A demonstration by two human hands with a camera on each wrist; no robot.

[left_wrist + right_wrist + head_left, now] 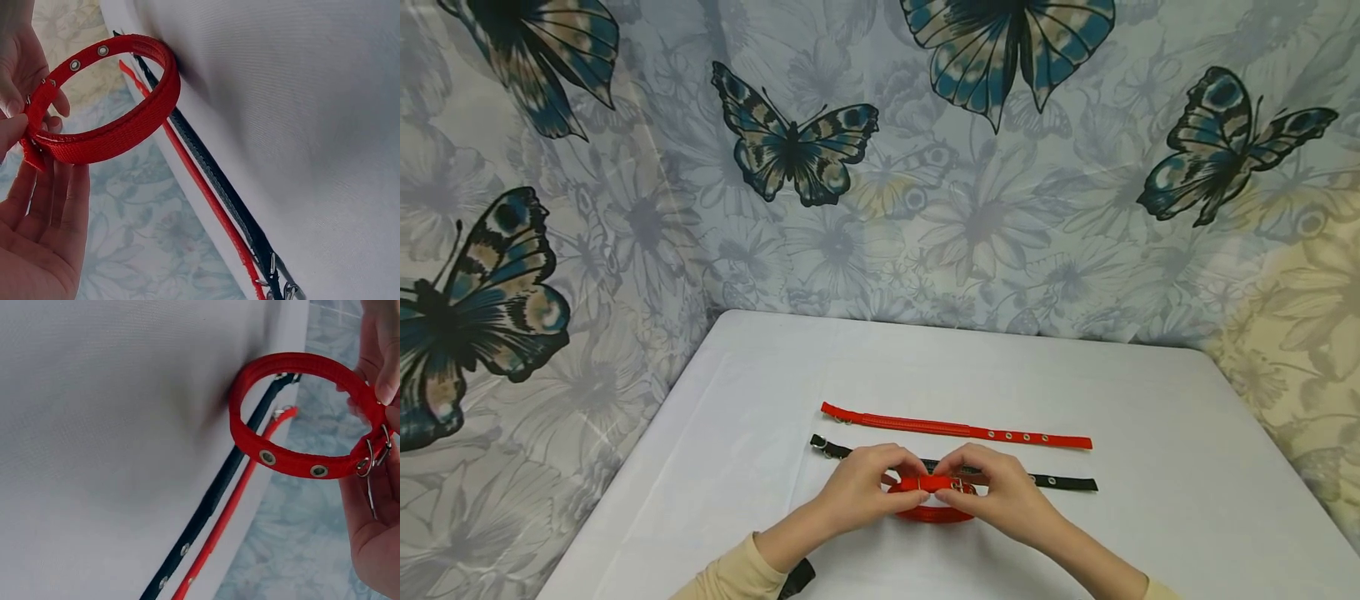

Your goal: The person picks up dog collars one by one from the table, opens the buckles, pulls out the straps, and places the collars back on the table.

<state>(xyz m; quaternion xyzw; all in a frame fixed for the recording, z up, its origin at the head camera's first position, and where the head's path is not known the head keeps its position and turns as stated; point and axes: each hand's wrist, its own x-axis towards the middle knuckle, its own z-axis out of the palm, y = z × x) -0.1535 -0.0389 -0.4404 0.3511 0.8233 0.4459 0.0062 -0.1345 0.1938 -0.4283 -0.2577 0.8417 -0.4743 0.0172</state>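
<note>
Both hands hold a red collar (936,515) that is closed into a loop, raised over the table. In the head view, my left hand (867,487) pinches the strap on the left of the loop's near-top section. My right hand (1003,490) grips it on the other side, beside the metal buckle (379,447). Metal eyelets (267,457) show along the strap in the right wrist view. The left wrist view shows the strap's loose end (31,154) at the fingertips. Behind the hands lies a black collar (1075,483), partly hidden by them.
A second red collar (917,425) lies stretched out beyond the black one on the white table (1150,417). A dark object (797,579) shows beside the left sleeve (733,575). Butterfly-patterned fabric (842,250) hangs behind the table.
</note>
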